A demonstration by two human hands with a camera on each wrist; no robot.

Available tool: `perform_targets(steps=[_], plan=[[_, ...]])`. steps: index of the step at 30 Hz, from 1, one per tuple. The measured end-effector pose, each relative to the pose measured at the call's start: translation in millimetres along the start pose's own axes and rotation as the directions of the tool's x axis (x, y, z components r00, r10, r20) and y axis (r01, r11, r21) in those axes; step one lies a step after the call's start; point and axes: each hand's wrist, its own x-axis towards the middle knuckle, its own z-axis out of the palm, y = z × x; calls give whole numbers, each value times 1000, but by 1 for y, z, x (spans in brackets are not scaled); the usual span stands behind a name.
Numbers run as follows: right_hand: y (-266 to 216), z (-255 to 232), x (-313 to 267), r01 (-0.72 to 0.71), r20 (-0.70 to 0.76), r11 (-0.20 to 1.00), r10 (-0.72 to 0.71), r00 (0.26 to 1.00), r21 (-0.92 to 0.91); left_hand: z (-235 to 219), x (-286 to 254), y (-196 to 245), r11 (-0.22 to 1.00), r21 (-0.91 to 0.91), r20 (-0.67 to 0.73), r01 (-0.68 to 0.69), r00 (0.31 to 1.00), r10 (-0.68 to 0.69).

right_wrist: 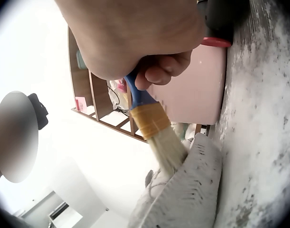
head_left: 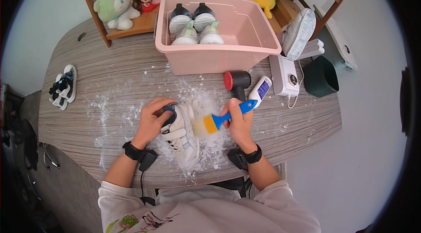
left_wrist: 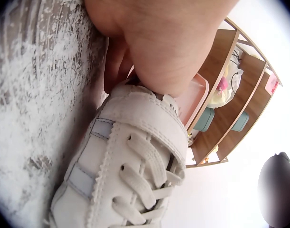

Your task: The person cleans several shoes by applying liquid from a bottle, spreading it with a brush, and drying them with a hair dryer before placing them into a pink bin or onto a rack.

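Off-white shoe (left_wrist: 104,164), strapped and laced

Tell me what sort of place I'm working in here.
Probably a room at home: plush toys on a wooden shelf, a wood-grain table dusted white, and a pink tub holding shoes.

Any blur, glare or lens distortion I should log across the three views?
Head view: wide-angle bowing, dark rim, brush bristles smeared, likely by motion. Left wrist view: shoelaces fairly crisp, wall washed out at right. Right wrist view: background bleached white at left, with a blurred oval there.
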Motion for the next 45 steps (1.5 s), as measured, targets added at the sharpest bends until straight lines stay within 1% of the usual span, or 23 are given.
perform_targets(steps=[2,3,5,9,11,14,18,19,20,21,22,24,26,29,31,32,34,38,40,41,43,44,45], plan=[[0,-9,1,-72,129,993,60,990,90,0,0,0,1000,-4,-1,0,1000,0],[0,-8,0,-72,129,993,60,990,90,0,0,0,1000,5,-2,-8,1000,8],[-7,2,-1,-28,0,1000,28,1000,-5,0,0,1,1000,15,-2,-17,1000,17],[-3,2,0,13,-8,998,-13,1000,-58,0,0,1,1000,13,-7,-12,1000,12],[-2,-10,0,-68,179,998,65,982,12,0,0,2,1000,11,-7,-12,1000,12],[2,-12,1,-16,98,996,7,995,82,0,0,2,1000,-20,7,24,1000,-24],[-2,-4,7,-1,-21,991,4,1000,134,1,-1,-16,997,-67,-160,-41,987,30],[-3,0,10,103,-29,995,-103,994,15,1,-1,-17,996,-43,-237,-80,969,67],[-4,1,12,205,-25,973,-208,978,-103,0,-1,-18,996,-43,-234,-82,970,70],[-6,-4,13,233,44,941,-230,972,-245,-2,-1,-19,996,8,-293,-88,952,86],[-5,-5,16,236,41,940,-233,972,-245,-3,-1,-20,994,60,-350,-91,931,106],[-2,-7,22,547,210,657,-522,827,-519,-3,0,-20,994,67,-365,-84,925,103],[-2,-8,20,522,245,686,-465,851,-507,-3,0,-19,994,74,-379,-78,920,101],[5,-15,19,525,457,569,-272,847,-633,-5,2,-18,986,121,-370,-119,916,156],[9,-15,18,529,484,526,-235,843,-666,-9,3,-17,935,248,-207,-252,930,305],[10,-14,18,533,512,485,-189,838,-693,-9,3,-16,934,247,-202,-260,928,312],[11,-14,15,533,520,478,-173,837,-698,-8,1,-11,988,-31,-95,-153,984,149],[15,-15,13,602,563,366,-218,797,-710,-9,0,-5,985,-104,0,-138,990,139],[15,-15,12,619,578,324,-222,785,-716,-13,1,-2,975,-128,124,-179,973,195],[17,-16,12,625,588,307,-213,780,-718,-15,1,1,975,-127,125,-182,972,198],[14,-18,10,630,596,289,-207,776,-721,-21,0,11,948,81,265,-307,924,276],[11,-18,9,620,585,329,-208,784,-713,-25,-2,19,947,82,267,-311,922,280],[8,-19,8,608,575,369,-209,791,-703,-29,-6,27,927,176,356,-330,900,253]])
